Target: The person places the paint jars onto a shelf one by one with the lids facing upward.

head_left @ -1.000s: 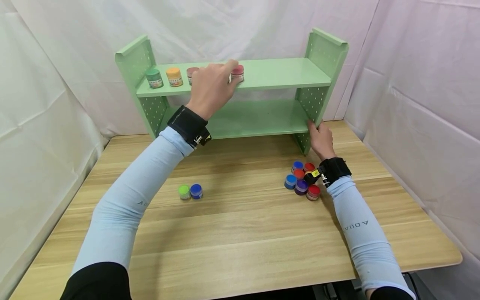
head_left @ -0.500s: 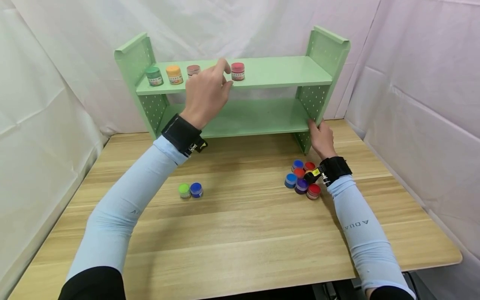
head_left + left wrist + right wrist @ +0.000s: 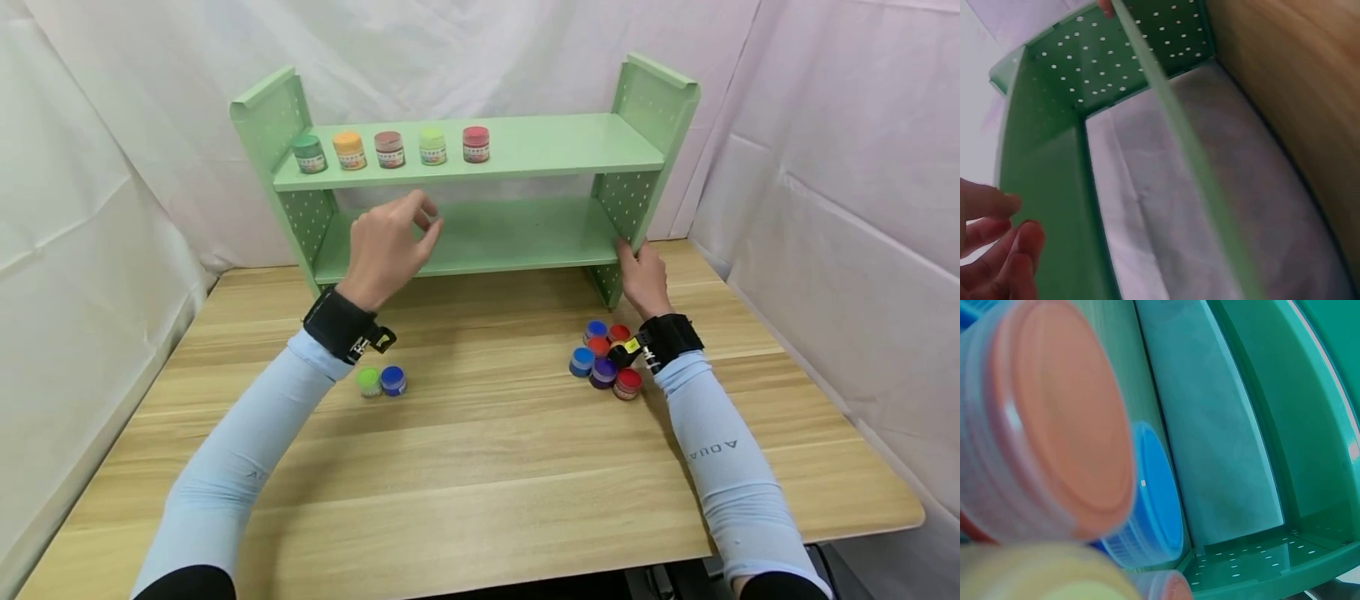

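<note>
A green two-tier shelf rack (image 3: 525,233) stands on the wooden table. Along its upper tier sit several small paint jars: a dark green jar (image 3: 309,154), an orange-yellow jar (image 3: 349,151), a brownish-red jar (image 3: 389,150), a light green jar (image 3: 432,146) and a red jar (image 3: 476,144). My left hand (image 3: 386,246) is in front of the lower tier, holding nothing, fingers loosely curled; its fingertips (image 3: 1025,240) show at left in its wrist view. My right hand (image 3: 643,279) grips the front edge of the rack's right side panel, low down.
A lime-lidded jar (image 3: 368,382) and a dark blue jar (image 3: 392,381) stand together near my left wrist. Several more jars, a purple-lidded one (image 3: 603,373) among them, cluster by my right wrist, partly hidden by its camera. White cloth (image 3: 480,58) hangs behind and at the sides.
My left hand has drawn back from the upper tier, down and toward me, uncovering the light green and brownish-red jars. The right hand keeps its place on the rack.
</note>
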A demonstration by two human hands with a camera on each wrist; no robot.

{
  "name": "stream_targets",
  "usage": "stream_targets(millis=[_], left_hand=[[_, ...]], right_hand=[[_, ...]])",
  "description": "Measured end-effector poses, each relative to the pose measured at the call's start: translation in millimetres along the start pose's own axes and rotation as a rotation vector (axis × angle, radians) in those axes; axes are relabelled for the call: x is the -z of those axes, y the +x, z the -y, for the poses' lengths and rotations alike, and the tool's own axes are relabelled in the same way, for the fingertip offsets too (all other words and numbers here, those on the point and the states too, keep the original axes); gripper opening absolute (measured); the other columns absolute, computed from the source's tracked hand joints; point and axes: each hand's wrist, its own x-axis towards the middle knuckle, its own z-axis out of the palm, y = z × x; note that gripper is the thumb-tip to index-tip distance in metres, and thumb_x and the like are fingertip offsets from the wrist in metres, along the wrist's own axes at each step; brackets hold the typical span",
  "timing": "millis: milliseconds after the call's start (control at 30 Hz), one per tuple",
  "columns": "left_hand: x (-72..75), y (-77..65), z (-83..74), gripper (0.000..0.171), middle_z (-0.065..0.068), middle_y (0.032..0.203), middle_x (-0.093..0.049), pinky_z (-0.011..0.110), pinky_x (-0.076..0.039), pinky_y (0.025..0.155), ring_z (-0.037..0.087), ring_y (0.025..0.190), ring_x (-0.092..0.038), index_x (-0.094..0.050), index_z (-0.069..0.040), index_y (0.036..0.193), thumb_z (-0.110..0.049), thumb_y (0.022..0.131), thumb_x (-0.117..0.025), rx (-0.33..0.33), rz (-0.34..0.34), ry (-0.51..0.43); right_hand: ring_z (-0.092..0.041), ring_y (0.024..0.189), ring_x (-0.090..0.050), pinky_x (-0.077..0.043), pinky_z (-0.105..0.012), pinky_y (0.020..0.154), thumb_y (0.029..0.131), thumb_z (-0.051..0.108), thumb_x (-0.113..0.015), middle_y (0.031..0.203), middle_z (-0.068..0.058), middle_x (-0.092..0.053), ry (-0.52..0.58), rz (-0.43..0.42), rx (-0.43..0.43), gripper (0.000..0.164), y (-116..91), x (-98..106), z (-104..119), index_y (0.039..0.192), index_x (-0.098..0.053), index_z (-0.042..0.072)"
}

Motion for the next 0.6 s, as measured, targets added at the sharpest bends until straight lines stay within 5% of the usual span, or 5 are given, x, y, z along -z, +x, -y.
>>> stream_targets(millis=[300,467,600], left_hand=[[-13.9,-47.0,37.3,0.016,0.006,0.08,-0.078,0.031,-0.037,0.044,0.023,0.055,-0.063,-0.074,-0.011,0.097,-0.027,0.097,-0.07,0.065,0.199,-0.037],[-16.6,-62.8,57.8,0.015,0.002,0.085,-0.078,0.037,-0.054,0.065,0.017,0.071,-0.07,-0.078,-0.015,0.101,-0.028,0.096,-0.074,0.078,0.509,-0.139],[-16.5,-72.5,69.8,0.025,0.003,0.096,-0.08,0.043,-0.058,0.08,0.019,0.086,-0.074,-0.076,-0.014,0.113,-0.031,0.095,-0.075,0.113,0.749,-0.184]], right_hand=[[-0.042,0.138,-0.054,-0.046,-0.063,0.109,0.106,0.057,-0.034,0.152,-0.024,-0.053,0.003,0.016,-0.007,0.071,-1.1,-0.5,1.8,0.158,-0.039,0.01],[-0.043,0.138,-0.053,-0.046,-0.064,0.109,0.106,0.057,-0.033,0.152,-0.024,-0.053,0.003,0.014,-0.005,0.071,-0.6,0.0,1.0,0.158,-0.039,0.009],[-0.043,0.138,-0.053,-0.045,-0.063,0.109,0.105,0.058,-0.034,0.151,-0.024,-0.053,0.005,0.004,-0.002,0.071,-0.7,-0.5,-1.4,0.157,-0.041,0.009]])
